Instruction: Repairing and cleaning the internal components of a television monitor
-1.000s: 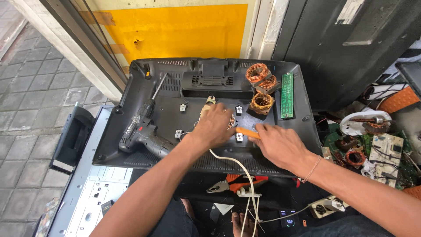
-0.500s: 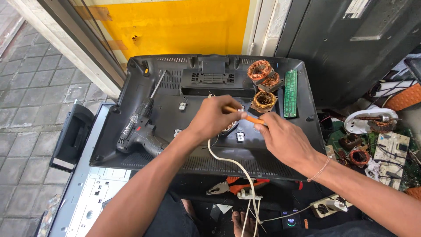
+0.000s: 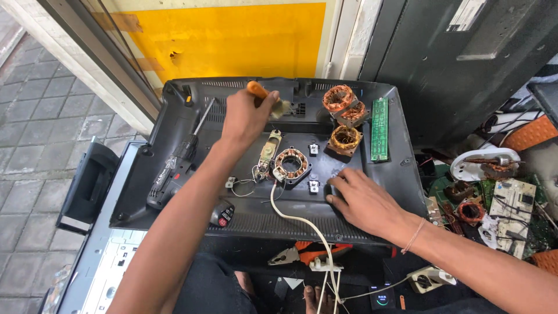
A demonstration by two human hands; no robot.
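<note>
Cordless drill (image 3: pixel 174 171), matt black, laid near left edge of upturned black plastic monitor back (image 3: pixel 407 168); could be knocked off by left forearm.

Left hand (image 3: pixel 247 113) closed round orange-handled brush (image 3: pixel 261 96), bristles held over ribbed vent area at rear.

Ring-shaped stator (image 3: pixel 290 164), copper windings, laid at centre of panel; thin leads and white cable (image 3: pixel 302 224) could be snagged.

Right hand (image 3: pixel 360 197) pressed flat, fingers spread, nothing gripped.

3 copper-wound coils (image 3: pixel 344 113), green circuit strip (image 3: pixel 379 121) loose; could slide.
</note>
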